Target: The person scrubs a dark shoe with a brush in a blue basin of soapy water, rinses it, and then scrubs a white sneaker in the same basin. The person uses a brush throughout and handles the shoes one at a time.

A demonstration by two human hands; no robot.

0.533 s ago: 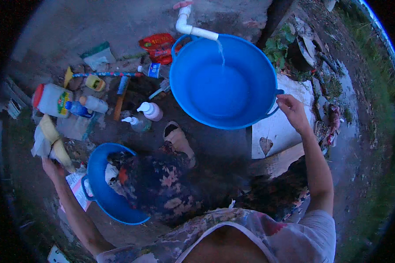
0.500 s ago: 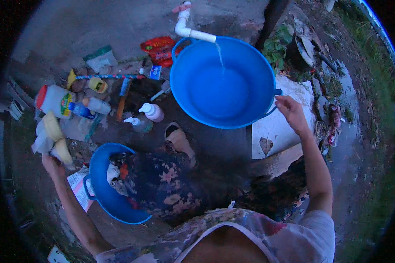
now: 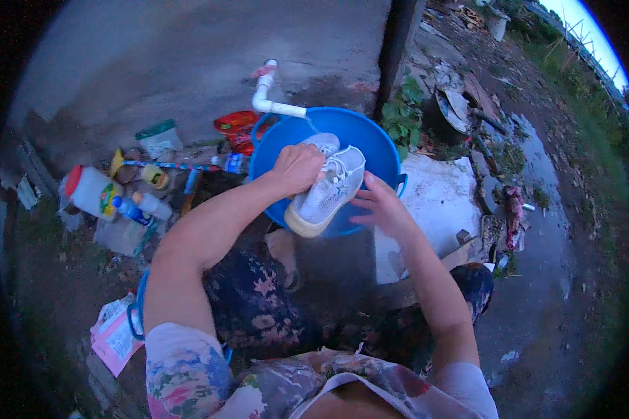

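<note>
My left hand [image 3: 299, 168] is closed on a pair of pale mesh sneakers over the large blue tub [image 3: 380, 143]. The nearer sneaker [image 3: 337, 187] has white laces, a small dark star on its side and a yellowish sole. Behind it, the other sneaker [image 3: 324, 141] shows only in part, the rest covered by my hand and the first one. My right hand [image 3: 386, 205] is open, its fingers spread at the right side of the nearer sneaker; whether they touch it I cannot tell. A white pipe tap [image 3: 281, 107] runs water into the tub.
To the left lie a red-lidded clear jar [image 3: 91, 192], a blue-capped bottle [image 3: 129, 209] and a red packet [image 3: 236, 128]. A white board [image 3: 426, 199] lies right of the tub. A second blue tub [image 3: 138, 314] is mostly hidden by my left arm.
My left hand has brought the sneakers from the far left over the large tub. My right hand has left the tub's handle and moved in beside them. The view has shifted.
</note>
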